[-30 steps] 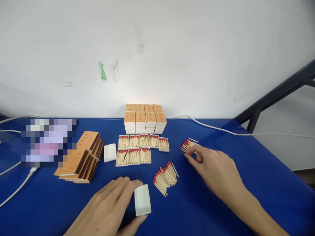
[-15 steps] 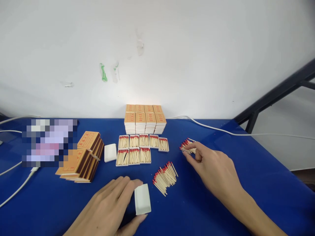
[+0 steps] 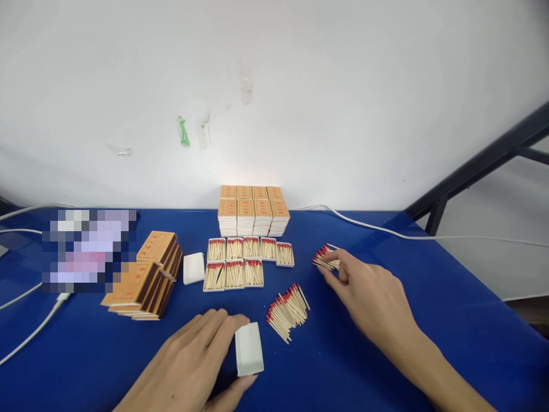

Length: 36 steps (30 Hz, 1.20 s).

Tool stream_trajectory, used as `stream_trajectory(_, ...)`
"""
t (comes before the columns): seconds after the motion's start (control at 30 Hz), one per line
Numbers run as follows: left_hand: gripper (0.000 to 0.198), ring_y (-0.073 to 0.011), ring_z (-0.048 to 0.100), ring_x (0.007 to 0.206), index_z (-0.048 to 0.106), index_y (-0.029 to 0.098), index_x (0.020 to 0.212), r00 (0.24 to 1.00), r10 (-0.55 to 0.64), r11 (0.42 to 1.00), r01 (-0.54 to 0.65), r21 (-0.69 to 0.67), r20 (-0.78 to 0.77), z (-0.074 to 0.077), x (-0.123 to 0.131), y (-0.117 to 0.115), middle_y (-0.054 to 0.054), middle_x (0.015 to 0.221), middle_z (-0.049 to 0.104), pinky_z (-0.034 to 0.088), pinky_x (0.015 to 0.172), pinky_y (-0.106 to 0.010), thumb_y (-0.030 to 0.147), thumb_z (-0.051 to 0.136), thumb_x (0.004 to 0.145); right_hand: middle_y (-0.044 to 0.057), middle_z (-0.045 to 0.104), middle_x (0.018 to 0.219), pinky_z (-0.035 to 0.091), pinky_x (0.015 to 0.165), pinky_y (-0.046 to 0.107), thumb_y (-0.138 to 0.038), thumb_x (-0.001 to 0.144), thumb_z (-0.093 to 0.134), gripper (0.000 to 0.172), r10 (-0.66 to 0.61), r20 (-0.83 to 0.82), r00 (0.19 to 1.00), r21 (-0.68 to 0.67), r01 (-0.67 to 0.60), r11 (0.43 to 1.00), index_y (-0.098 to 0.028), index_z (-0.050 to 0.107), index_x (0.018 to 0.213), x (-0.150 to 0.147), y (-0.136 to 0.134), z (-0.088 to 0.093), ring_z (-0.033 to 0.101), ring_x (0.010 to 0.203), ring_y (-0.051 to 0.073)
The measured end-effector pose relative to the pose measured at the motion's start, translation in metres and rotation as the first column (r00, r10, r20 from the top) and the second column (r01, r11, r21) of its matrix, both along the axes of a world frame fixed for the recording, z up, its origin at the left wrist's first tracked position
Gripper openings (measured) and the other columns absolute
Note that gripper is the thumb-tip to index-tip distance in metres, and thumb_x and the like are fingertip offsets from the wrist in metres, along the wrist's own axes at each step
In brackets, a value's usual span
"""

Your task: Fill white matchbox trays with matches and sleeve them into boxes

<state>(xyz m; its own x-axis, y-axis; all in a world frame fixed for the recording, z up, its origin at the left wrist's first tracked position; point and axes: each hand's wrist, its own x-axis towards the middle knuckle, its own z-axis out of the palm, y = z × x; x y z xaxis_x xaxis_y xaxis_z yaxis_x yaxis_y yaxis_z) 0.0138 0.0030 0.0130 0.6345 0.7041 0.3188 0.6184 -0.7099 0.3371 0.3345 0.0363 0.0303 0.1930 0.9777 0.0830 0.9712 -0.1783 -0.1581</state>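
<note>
Tray (image 3: 249, 349) clamped endwise by left hand (image 3: 189, 355), so opening's clear; right hand (image 3: 373, 297), thumb and index apart, at two-o'clock match pile (image 3: 327, 258).

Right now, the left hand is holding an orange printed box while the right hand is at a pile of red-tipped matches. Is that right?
Not quite: as the head view shows, the left hand holds a plain white tray instead. The right hand is indeed at a pile of red-tipped matches.
</note>
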Motion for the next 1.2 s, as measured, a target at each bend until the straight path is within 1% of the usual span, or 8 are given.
stream_trajectory(0.13, 0.038, -0.0288, 0.085, 0.098, 0.055, 0.03, 0.14, 1.0, -0.004, 1.0, 0.004, -0.01, -0.012, -0.002, 0.0, 0.001, -0.002, 0.112, 0.082, 0.073, 0.079, -0.039, 0.047, 0.067, 0.108, -0.004, 0.067, 0.065, 0.024, 0.057, 0.029, -0.037, 0.103, 0.068, 0.01, 0.022, 0.021, 1.0, -0.002, -0.022, 1.0, -0.031, 0.076, 0.107, 0.002, 0.002, -0.005, 0.066, 0.06, 0.023)
stream_trajectory(0.27, 0.036, -0.0257, 0.084, 0.089, 0.055, 0.031, 0.136, 1.0, -0.009, 0.999, 0.009, -0.049, 0.0, 0.0, 0.002, 0.003, 0.001, 0.106, 0.08, 0.072, 0.075, -0.037, 0.045, 0.07, 0.107, -0.004, 0.065, 0.063, 0.025, 0.056, 0.03, -0.035, 0.104, 0.067, 0.012, 0.026, -0.01, 1.0, -0.031, -0.026, 0.999, -0.029, 0.076, 0.1, 0.001, 0.0, -0.003, 0.063, 0.06, 0.022)
stream_trajectory(0.47, 0.037, -0.0271, 0.086, 0.098, 0.056, 0.031, 0.139, 1.0, 0.008, 1.0, -0.008, 0.016, 0.003, -0.002, 0.0, 0.0, -0.001, 0.112, 0.083, 0.073, 0.081, -0.037, 0.051, 0.064, 0.109, -0.007, 0.054, 0.055, 0.034, 0.057, 0.03, -0.036, 0.099, 0.07, 0.017, 0.156, -0.302, 0.94, -0.022, -0.171, 0.985, -0.028, 0.076, 0.086, -0.013, -0.01, 0.005, 0.053, 0.052, 0.016)
stream_trajectory(0.6, 0.039, -0.0277, 0.087, 0.096, 0.06, 0.03, 0.137, 1.0, 0.019, 0.994, -0.017, 0.105, -0.016, -0.005, 0.001, 0.001, -0.002, 0.11, 0.085, 0.074, 0.077, -0.037, 0.059, 0.059, 0.111, -0.008, 0.052, 0.054, 0.032, 0.053, 0.03, -0.039, 0.1, 0.07, 0.019, 0.211, -0.387, 0.897, 0.032, -0.216, 0.976, -0.027, 0.076, 0.085, -0.026, -0.02, 0.001, 0.051, 0.049, 0.014)
stream_trajectory(0.87, 0.041, -0.0253, 0.088, 0.088, 0.066, 0.029, 0.132, 1.0, 0.009, 0.988, -0.01, 0.155, 0.012, -0.004, 0.004, 0.007, -0.001, 0.101, 0.086, 0.074, 0.073, -0.032, 0.063, 0.057, 0.111, -0.01, 0.054, 0.054, 0.032, 0.051, 0.03, -0.04, 0.106, 0.064, 0.021, 0.31, -0.286, 0.907, 0.295, -0.224, 0.929, -0.027, 0.075, 0.094, -0.035, -0.03, -0.005, 0.052, 0.043, 0.012)
stream_trajectory(1.0, 0.04, -0.0255, 0.088, 0.092, 0.065, 0.028, 0.134, 1.0, 0.004, 0.99, -0.007, 0.139, 0.023, -0.002, 0.003, 0.006, -0.002, 0.105, 0.085, 0.074, 0.074, -0.032, 0.061, 0.058, 0.111, -0.008, 0.055, 0.054, 0.033, 0.051, 0.031, -0.044, 0.106, 0.064, 0.025, 0.244, -0.242, 0.939, 0.294, -0.168, 0.941, -0.027, 0.074, 0.09, -0.026, -0.021, -0.005, 0.055, 0.045, 0.014)
stream_trajectory(1.1, 0.036, -0.0248, 0.087, 0.093, 0.064, 0.029, 0.135, 1.0, -0.008, 0.999, 0.007, 0.032, 0.027, 0.002, 0.002, 0.005, -0.001, 0.107, 0.084, 0.072, 0.073, -0.03, 0.053, 0.069, 0.108, -0.003, 0.066, 0.068, 0.044, 0.06, 0.034, -0.05, 0.104, 0.067, 0.027, 0.167, -0.192, 0.967, 0.251, -0.116, 0.961, -0.025, 0.074, 0.096, -0.021, -0.015, -0.004, 0.067, 0.061, 0.02)
stream_trajectory(1.2, 0.038, -0.0265, 0.085, 0.095, 0.063, 0.029, 0.134, 1.0, -0.006, 0.999, 0.007, -0.048, 0.022, 0.005, 0.001, 0.002, -0.001, 0.109, 0.082, 0.072, 0.075, -0.032, 0.04, 0.079, 0.101, 0.011, 0.075, 0.101, 0.058, 0.08, 0.047, -0.068, 0.097, 0.071, 0.049, 0.146, -0.145, 0.979, 0.211, -0.114, 0.971, -0.021, 0.074, 0.108, -0.025, -0.018, -0.002, 0.076, 0.094, 0.033)
